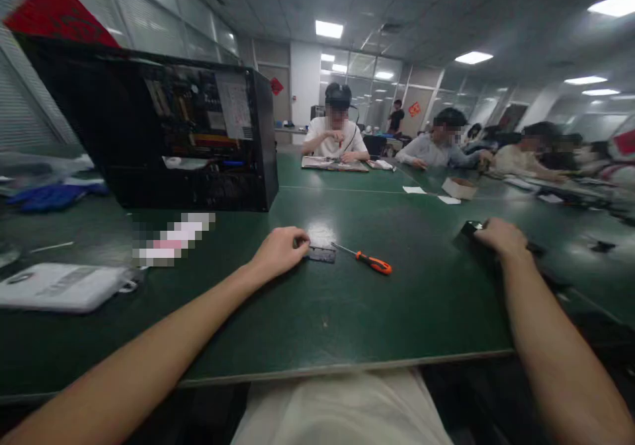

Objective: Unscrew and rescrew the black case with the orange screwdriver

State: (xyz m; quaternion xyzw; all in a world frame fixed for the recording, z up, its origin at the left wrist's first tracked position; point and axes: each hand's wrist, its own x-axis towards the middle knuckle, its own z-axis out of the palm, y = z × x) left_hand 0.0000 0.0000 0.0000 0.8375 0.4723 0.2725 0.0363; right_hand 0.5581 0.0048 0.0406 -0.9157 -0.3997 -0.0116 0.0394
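Note:
My left hand rests on the table with its fingers curled together at the left end of a small dark rectangular plate. The plate lies flat, and the fingertips partly cover its edge. Just right of it is a screwdriver with an orange and black handle, its shaft pointing toward the plate. Farther right, my right hand is closed over a black boxy object. Blur and the hand itself hide most of that object, so its kind is unclear.
An open black computer case stands on the green table at the left. Nearer are a white pouch-like item and blue cloth. A small box sits toward the back right. A person works across the table.

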